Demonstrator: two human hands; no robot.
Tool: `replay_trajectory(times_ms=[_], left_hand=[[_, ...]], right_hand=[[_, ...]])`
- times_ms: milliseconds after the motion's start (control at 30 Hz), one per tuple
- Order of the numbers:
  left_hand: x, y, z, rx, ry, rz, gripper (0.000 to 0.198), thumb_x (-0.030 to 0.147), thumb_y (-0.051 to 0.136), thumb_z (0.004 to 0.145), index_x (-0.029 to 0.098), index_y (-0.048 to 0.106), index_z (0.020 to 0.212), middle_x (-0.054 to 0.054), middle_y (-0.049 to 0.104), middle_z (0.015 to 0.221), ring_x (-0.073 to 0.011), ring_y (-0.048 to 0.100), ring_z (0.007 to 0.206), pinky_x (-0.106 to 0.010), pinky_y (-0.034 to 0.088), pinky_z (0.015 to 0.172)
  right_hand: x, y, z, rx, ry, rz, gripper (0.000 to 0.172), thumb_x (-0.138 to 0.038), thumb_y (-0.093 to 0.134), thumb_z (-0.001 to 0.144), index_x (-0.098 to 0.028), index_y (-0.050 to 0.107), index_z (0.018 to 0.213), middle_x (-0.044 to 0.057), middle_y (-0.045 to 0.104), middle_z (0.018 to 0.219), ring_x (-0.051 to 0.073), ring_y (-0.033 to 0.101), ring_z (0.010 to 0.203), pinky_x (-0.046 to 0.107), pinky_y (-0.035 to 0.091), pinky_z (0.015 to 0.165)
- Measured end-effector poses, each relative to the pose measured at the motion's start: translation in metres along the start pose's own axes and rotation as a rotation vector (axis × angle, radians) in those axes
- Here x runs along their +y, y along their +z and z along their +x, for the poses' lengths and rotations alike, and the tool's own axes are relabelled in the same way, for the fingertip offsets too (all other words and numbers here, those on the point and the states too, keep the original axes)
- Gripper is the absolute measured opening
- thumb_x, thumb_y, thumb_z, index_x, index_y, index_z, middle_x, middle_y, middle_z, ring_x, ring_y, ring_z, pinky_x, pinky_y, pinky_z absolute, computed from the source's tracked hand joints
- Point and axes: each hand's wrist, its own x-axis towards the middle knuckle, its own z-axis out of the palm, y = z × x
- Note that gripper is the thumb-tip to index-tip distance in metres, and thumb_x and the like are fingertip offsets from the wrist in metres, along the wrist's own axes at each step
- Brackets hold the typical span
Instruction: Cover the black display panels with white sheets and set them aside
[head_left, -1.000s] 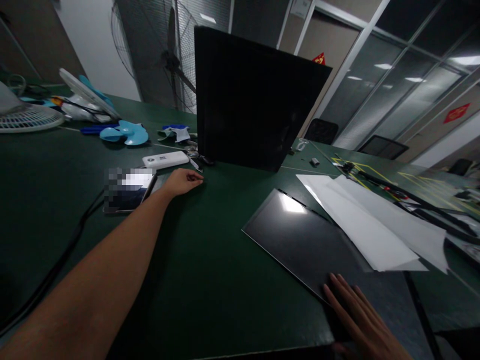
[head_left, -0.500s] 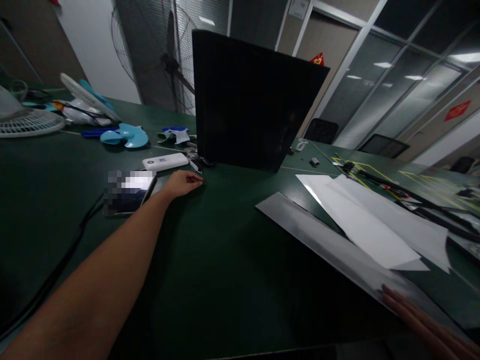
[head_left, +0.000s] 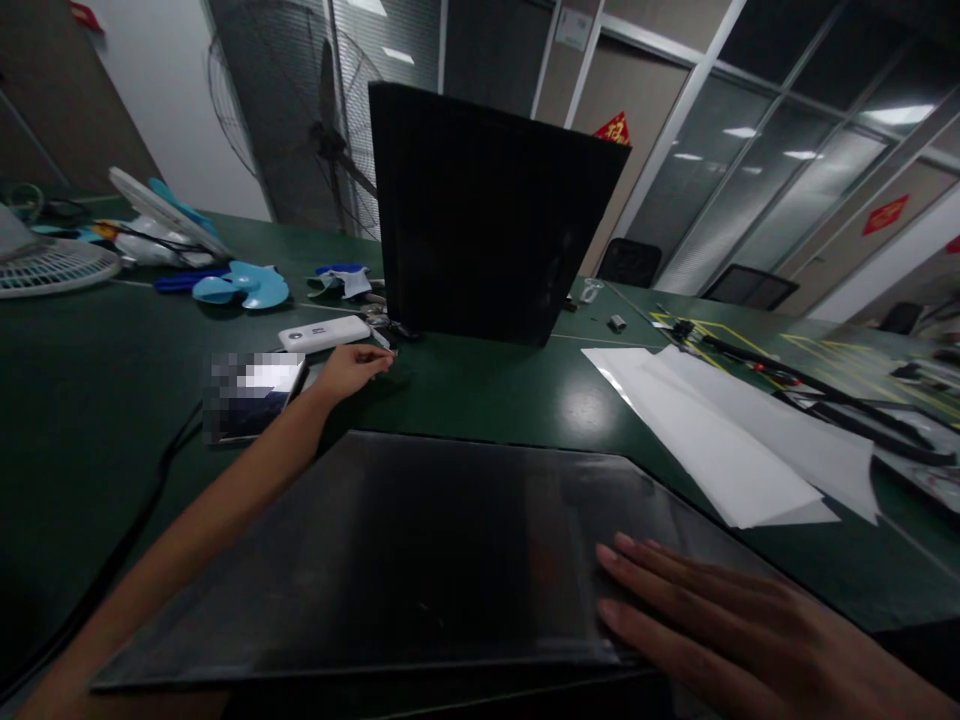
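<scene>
My left hand (head_left: 351,372) is over the table beside a white oblong device (head_left: 324,333), its thumb and fingers pinched together. A tiny thing shows at the fingertips, too small to name. In front of me is a thin, dark, glossy panel (head_left: 435,540) with a clear film-like sheen, tilted and overlapping my left forearm. My right hand (head_left: 720,610) holds the panel at its right side, long fingers laid across the upper face; the thumb is hidden. Behind them a large black panel (head_left: 487,220) stands upright.
White sheets (head_left: 705,430) lie to the right, with black strips and cables beyond. Left are a screen device (head_left: 255,395) with a black cable (head_left: 161,480), a blue fan blade (head_left: 244,287) and a white fan grille (head_left: 64,265). Small metal parts lie near the upright panel.
The dark panel, seen narrow and slanted at the right before, has swung left across the front with my right hand. My left hand has stayed in about the same place.
</scene>
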Motion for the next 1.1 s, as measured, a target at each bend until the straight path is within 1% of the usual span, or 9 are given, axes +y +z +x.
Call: replay_trajectory(times_ms=[100,300,500,567,633,700,767,933,1100], left_hand=[[-0.003,-0.009,-0.001,0.069,-0.005,-0.230,0.056,0.064,0.077,0.073,0.016,0.081,0.103,-0.011,0.081,0.094,-0.0193,0.068,0.069,-0.033,0.054,0.070],[-0.006,-0.017,0.000,0.053,-0.021,-0.445,0.060,0.063,0.068,0.077,0.011,0.079,0.105,-0.018,0.081,0.107,-0.0268,0.076,0.087,-0.040,0.059,0.082],[-0.003,-0.006,-0.002,-0.071,0.005,-0.174,0.052,0.063,0.072,0.078,0.017,0.083,0.098,-0.015,0.082,0.110,-0.0320,0.075,0.107,-0.043,0.057,0.095],[-0.003,-0.002,-0.002,-0.094,0.057,-0.040,0.046,0.058,0.071,0.081,0.019,0.083,0.103,-0.012,0.082,0.113,-0.0321,0.074,0.109,-0.044,0.056,0.098],[-0.003,0.001,-0.002,-0.092,0.159,0.136,0.043,0.052,0.072,0.081,0.020,0.083,0.109,-0.012,0.080,0.118,-0.0332,0.073,0.113,-0.047,0.054,0.104],[-0.002,0.005,-0.004,-0.076,0.262,0.313,0.043,0.048,0.074,0.080,0.021,0.083,0.113,-0.013,0.078,0.124,-0.0352,0.069,0.120,-0.049,0.049,0.111],[0.002,0.009,-0.009,-0.024,0.294,0.449,0.044,0.047,0.075,0.081,0.021,0.083,0.115,-0.015,0.075,0.128,-0.0384,0.065,0.125,-0.051,0.045,0.114],[0.017,0.015,-0.021,0.218,0.078,0.745,0.044,0.049,0.056,0.096,0.017,0.084,0.108,-0.022,0.074,0.116,-0.0452,0.066,0.120,-0.054,0.048,0.103],[0.021,0.011,-0.035,0.032,0.013,0.846,0.049,0.046,0.049,0.100,0.017,0.081,0.123,-0.019,0.074,0.124,-0.0374,0.068,0.119,-0.045,0.051,0.102]], right_hand=[[0.030,0.005,0.048,0.037,0.028,-0.101,0.081,-0.009,0.043,0.100,-0.043,0.025,0.171,-0.003,0.047,0.165,0.025,0.053,0.147,0.043,0.058,0.112],[0.104,0.068,0.086,-0.044,0.157,-0.163,0.093,0.006,0.046,0.090,-0.041,0.035,0.168,0.005,0.041,0.169,0.030,0.043,0.153,0.056,0.046,0.122],[0.139,0.060,0.115,-0.199,0.222,0.165,0.058,-0.045,0.061,0.100,-0.034,0.057,0.157,0.005,0.057,0.159,0.033,0.059,0.141,0.055,0.051,0.116],[0.164,0.058,0.120,-0.097,0.322,0.283,0.054,-0.055,0.052,0.103,-0.030,0.066,0.149,0.006,0.070,0.144,0.030,0.070,0.125,0.049,0.057,0.108],[0.195,0.069,0.121,0.145,0.562,0.280,0.060,-0.059,0.045,0.104,-0.022,0.069,0.145,0.011,0.075,0.134,0.031,0.075,0.113,0.049,0.060,0.101],[0.224,0.092,0.117,0.361,0.794,0.197,0.073,-0.065,0.044,0.101,-0.015,0.062,0.151,0.018,0.070,0.140,0.036,0.071,0.122,0.054,0.054,0.108],[0.246,0.119,0.109,0.352,0.875,0.206,0.086,-0.073,0.044,0.097,-0.011,0.054,0.157,0.021,0.058,0.155,0.040,0.056,0.142,0.058,0.043,0.120],[0.258,0.162,0.096,0.170,0.793,0.236,0.098,-0.075,0.036,0.098,-0.004,0.035,0.166,0.024,0.031,0.172,0.036,0.020,0.163,0.056,0.016,0.133],[0.245,0.158,0.097,0.135,0.783,0.208,0.097,-0.075,0.041,0.097,-0.004,0.041,0.163,0.025,0.031,0.172,0.039,0.019,0.163,0.058,0.019,0.132]])
